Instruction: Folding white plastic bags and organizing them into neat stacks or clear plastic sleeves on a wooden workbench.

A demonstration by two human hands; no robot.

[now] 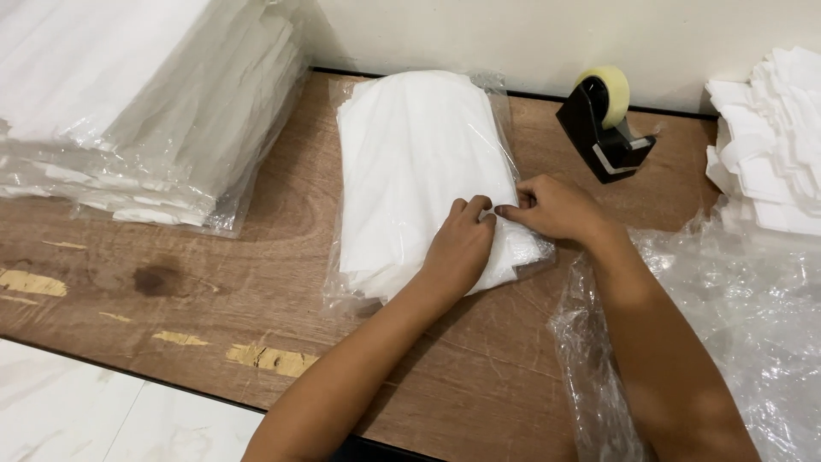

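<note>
A folded white cloth (419, 171) in a clear plastic bag (505, 107) lies flat at the centre of the frame on the wooden surface (256, 214), its long side running from the upper edge toward the lower centre. Lying flat there, the packet has its near right corner within reach of both hands.

The left hand (462, 248) rests palm down on the lower right part of the packet, fingers curled and pressing; its grip is nearly closed, and it appears to pin the packet to the surface rather than lift it. The right hand (552, 208) meets it from the right, fingertips pinched together at the packet's right edge, apparently on the loose plastic of the bag mouth. Whether a piece of tape sits between those fingertips cannot be told.

A black tape dispenser (605, 128) with a pale roll stands upper right, near the right hand, which judging by position keeps it handy for that hand.

A stack of bagged white packets (145, 103) occupies the upper left, well apart from the hands. Loose white folded cloths (770, 145) are heaped at the right edge, and crumpled clear plastic bags (735, 325) spread across the lower right beside the right forearm. White floor (103, 411) shows lower left
</note>
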